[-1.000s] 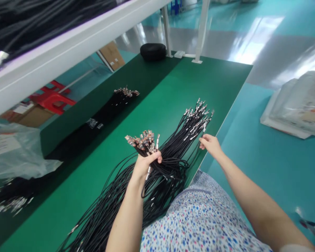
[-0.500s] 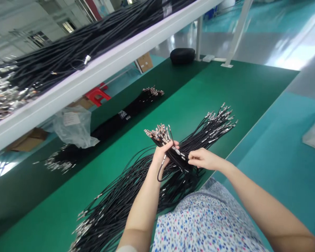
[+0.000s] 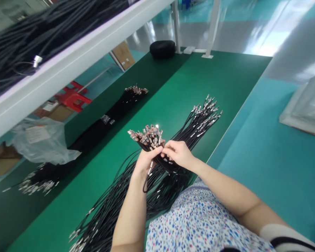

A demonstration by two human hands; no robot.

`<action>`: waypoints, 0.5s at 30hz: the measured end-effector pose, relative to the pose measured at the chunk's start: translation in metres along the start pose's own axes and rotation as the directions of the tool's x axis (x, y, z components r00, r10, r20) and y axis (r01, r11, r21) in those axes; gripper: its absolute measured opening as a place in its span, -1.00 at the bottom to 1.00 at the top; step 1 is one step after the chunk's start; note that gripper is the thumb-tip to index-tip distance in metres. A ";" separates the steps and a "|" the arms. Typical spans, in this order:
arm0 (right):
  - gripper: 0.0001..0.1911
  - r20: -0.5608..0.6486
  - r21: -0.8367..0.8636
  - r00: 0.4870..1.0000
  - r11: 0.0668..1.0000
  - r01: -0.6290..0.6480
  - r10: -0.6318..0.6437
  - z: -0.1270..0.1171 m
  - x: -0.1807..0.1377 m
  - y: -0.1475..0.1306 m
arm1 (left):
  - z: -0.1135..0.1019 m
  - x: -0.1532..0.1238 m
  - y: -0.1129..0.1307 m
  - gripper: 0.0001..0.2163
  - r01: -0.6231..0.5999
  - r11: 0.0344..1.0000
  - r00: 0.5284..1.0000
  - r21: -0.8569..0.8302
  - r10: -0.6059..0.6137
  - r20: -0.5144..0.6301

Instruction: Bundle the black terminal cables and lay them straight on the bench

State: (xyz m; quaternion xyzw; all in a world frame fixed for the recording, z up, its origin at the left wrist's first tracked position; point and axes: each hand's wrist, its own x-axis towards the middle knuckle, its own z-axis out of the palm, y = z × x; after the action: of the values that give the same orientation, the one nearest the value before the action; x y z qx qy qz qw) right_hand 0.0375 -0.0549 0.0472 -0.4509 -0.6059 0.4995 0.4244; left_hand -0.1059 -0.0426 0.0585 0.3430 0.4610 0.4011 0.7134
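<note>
My left hand [image 3: 145, 161] is closed round a bunch of black wires [image 3: 147, 138] whose metal terminals fan out above the fist. My right hand [image 3: 178, 153] meets the left at that bunch, its fingers curled and pinching at the wires just below the terminals. Under both hands a large heap of loose black wires [image 3: 191, 127] with metal ends lies spread along the green bench mat [image 3: 173, 91], running from near my body out to the right edge.
A second tied bundle of black wires [image 3: 107, 120] lies on the darker strip at the left. A clear plastic bag [image 3: 39, 145] sits beside it. A white shelf rail [image 3: 68, 63] carrying more wires runs overhead. A black pouch [image 3: 162, 49] rests at the far end.
My right hand has come from the far wire ends on the right over to the bunch in my left hand and now touches it. The left hand kept its hold.
</note>
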 end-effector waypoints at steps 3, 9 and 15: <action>-0.85 0.034 -0.011 0.999 1.000 0.018 -0.017 -0.001 0.000 -0.003 | -0.001 0.001 0.000 -0.72 0.023 0.999 0.998 0.023 -0.024 0.062; -0.76 0.052 0.291 0.941 0.896 -0.335 0.335 -0.026 0.008 0.047 | -0.004 0.005 -0.007 -0.78 0.006 1.000 0.998 0.005 -0.006 0.057; -0.71 -0.293 0.189 0.611 0.671 -0.717 0.735 -0.078 0.004 0.151 | -0.014 0.000 -0.004 -0.85 -0.088 0.996 0.992 -0.010 0.089 0.094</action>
State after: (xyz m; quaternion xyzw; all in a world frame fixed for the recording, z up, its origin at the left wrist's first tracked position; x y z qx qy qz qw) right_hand 0.1304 -0.0189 -0.0903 -0.7258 -0.2736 0.5570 0.2969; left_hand -0.1177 -0.0425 0.0509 0.3797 0.4099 0.4170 0.7169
